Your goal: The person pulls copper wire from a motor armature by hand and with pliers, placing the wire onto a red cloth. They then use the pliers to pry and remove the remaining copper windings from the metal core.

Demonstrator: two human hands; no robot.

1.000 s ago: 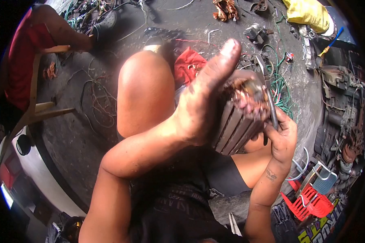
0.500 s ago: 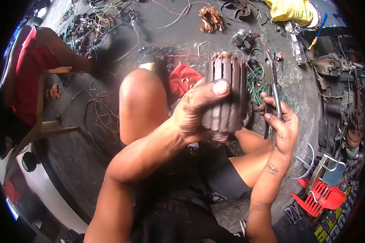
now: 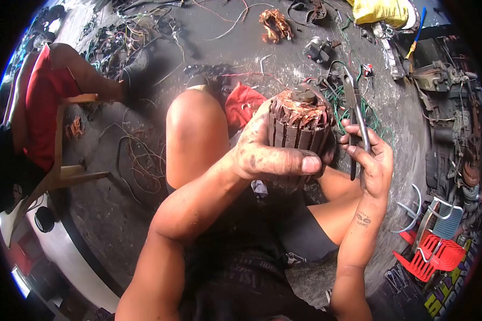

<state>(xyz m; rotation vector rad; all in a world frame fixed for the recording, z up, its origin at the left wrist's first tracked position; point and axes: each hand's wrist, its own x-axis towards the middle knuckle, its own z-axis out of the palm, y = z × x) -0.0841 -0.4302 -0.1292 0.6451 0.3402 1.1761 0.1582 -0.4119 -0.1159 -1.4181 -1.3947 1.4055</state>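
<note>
My left hand [image 3: 265,155] is wrapped round a dark slotted motor armature [image 3: 300,132], thumb across its front side. The armature's upper end tilts toward me, showing torn copper windings around a central shaft; its lower end is hidden behind my thumb and palm. Just right of it, my right hand [image 3: 376,155] grips a pair of pliers [image 3: 350,92] by the handles. The jaws point up and away from me, apart from the armature. Beyond my left hand, a red cloth [image 3: 243,104] lies on the floor.
A copper wire bundle [image 3: 276,25], green wires [image 3: 368,116] and a small dark metal part [image 3: 317,51] lie on the floor ahead. Another person in red shorts [image 3: 44,99] sits at left. Engine parts [image 3: 444,120] and a red plastic rack [image 3: 436,257] are at right.
My left hand has turned the armature so its copper-wound end now faces up toward me. It sits slightly lower. My right hand with the pliers has hardly moved.
</note>
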